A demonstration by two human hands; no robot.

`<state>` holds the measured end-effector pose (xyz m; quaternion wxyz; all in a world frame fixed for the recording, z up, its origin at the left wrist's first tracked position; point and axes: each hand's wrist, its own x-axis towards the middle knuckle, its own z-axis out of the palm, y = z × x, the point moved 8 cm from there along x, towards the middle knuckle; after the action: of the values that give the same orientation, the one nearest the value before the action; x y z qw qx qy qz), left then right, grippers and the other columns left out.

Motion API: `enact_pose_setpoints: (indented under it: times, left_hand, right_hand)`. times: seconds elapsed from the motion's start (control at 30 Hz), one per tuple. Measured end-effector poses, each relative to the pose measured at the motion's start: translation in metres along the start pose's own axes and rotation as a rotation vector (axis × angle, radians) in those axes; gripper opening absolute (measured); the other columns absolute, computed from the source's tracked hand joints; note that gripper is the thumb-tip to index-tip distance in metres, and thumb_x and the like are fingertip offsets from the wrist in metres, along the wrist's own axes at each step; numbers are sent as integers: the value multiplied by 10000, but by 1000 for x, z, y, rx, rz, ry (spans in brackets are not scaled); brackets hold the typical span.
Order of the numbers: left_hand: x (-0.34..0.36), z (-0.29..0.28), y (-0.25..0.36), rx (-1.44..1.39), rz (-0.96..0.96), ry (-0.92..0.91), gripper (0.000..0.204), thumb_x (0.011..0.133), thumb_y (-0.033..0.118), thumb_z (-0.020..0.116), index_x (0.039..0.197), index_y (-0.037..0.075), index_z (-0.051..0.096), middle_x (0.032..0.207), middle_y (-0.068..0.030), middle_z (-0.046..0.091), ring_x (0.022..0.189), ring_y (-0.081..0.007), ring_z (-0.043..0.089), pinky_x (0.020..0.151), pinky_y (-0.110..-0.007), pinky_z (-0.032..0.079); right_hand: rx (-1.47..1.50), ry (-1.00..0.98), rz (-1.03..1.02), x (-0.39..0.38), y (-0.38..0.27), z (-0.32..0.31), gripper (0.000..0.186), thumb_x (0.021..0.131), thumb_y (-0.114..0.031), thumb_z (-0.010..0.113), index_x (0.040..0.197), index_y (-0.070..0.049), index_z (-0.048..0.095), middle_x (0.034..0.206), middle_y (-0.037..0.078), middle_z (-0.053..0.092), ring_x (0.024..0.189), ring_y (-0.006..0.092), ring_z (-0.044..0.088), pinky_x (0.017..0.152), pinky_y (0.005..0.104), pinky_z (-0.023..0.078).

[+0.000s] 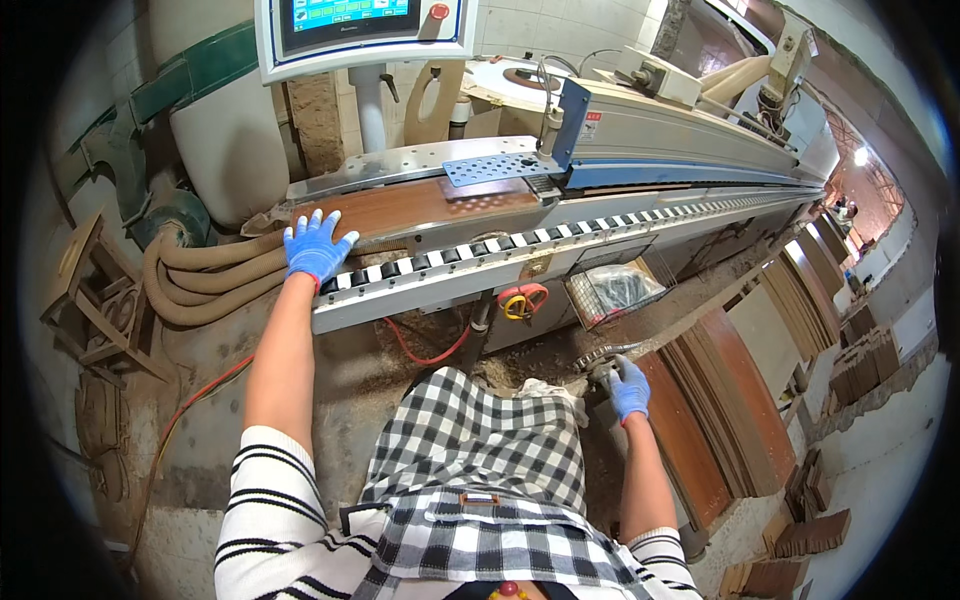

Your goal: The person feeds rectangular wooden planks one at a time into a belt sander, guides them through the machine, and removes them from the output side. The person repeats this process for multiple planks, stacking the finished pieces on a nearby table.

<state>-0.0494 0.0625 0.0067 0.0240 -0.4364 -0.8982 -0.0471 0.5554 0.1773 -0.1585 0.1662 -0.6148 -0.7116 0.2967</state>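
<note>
My left hand, in a blue glove with pale fingertips, lies flat with fingers spread on the left end of a brown wood-look board. This board rests along the machine's infeed, its right end under a blue perforated plate. Low on the right, my right hand, gloved alike, has its fingers curled at a small greyish thing beside a dark coiled hose. What it grips is too small to make out. Just right of that hand stands a stack of brown panels.
A track of black and white pads runs along the long machine. Above stands a control screen. A wire basket and red-handled scissors hang at its front. Thick hoses and a wooden stool are left.
</note>
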Motion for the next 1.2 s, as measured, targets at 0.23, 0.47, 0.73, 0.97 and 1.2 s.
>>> enact_pose_setpoints:
  times: [0.23,0.47,0.73,0.97,1.2]
  left_hand:
    - [6,0,9,-2,-27,70,698,862,653,389,1429,248,342,1521,-75,240,1400,-285,208,1131,-484,108]
    - [4,2,6,2,-31,156,697,853,659,400,1400,228,395,1495,-86,296,1384,-286,244,1128,-473,128]
    - [1,0,0,-22,-45,190,680,849,639,439,1374,208,438,1473,-94,337,1370,-285,273,1123,-464,144]
    - [1,0,5,-35,-23,201,671,847,624,457,1369,203,444,1471,-92,341,1368,-284,275,1124,-463,146]
    - [0,-2,4,-39,-19,206,660,850,611,460,1366,199,449,1467,-95,348,1366,-285,278,1123,-458,150]
  right_hand:
    - [-757,192,-260,2,8,-8,523,771,-205,621,1277,-142,503,1333,93,481,1183,297,466,980,421,385]
    - [-810,292,-303,-9,13,-2,391,805,-108,509,1192,-140,554,1252,40,532,1127,263,485,920,414,399]
    - [-599,409,-455,-102,-28,10,445,764,-115,581,1207,-106,538,1251,104,527,1149,316,471,1001,444,348]
    - [1176,392,589,-151,174,51,425,864,-456,605,1017,-60,610,1029,85,663,910,231,619,832,367,492]
    - [1703,840,594,-191,245,21,651,741,-551,700,1106,-44,516,1047,100,537,1052,294,543,877,453,494]
